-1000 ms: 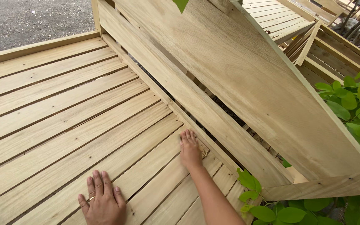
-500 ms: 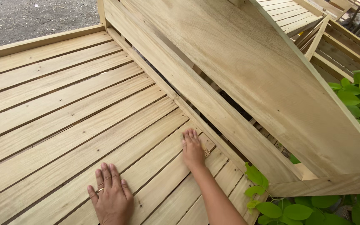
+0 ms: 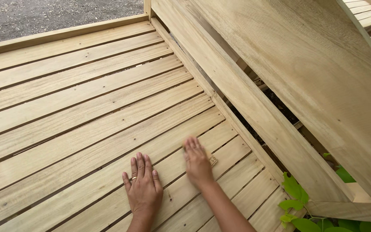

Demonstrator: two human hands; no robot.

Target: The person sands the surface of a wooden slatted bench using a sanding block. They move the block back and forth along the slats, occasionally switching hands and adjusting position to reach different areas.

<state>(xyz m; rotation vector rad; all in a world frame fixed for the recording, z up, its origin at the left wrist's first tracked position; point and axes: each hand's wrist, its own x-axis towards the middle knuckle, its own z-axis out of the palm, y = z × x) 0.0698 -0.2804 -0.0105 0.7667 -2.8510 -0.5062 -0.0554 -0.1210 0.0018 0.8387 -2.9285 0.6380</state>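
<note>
1. Pressing flat on the slatted wooden panel [image 3: 78, 107], the left hand [image 3: 143, 187] lies palm down with its fingers straight and close together, gripping nothing; a ring shows on one finger.
2. The right hand [image 3: 197, 161] rests on the same panel just beside the left one, a little farther up the slats, and it is blurred.
3. Under the right hand's fingers a small tan piece [image 3: 213, 160] peeks out at the edge nearest the frame; it looks like a scrap of sandpaper or a small block, but I cannot tell which, nor whether the hand grips it or only presses on it.
4. The panel is made of pale planks running side by side with narrow dark gaps between them, and small nail heads dot the boards.
5. A raised wooden rail [image 3: 61, 33] borders the panel along its far edge, and beyond it lies grey gravel ground [image 3: 44, 15].
6. Along the panel's right side runs a long slanted beam [image 3: 254, 111], and above that leans a broad, smooth wooden board [image 3: 314, 64], tilted over a dark gap where cross pieces show.
7. Green leaves [image 3: 295, 197] sprout at the lower right, just beside the end of the beam and near the right forearm.
8. More slatted woodwork [image 3: 366, 13] sits at the top right corner, well apart from both hands.
</note>
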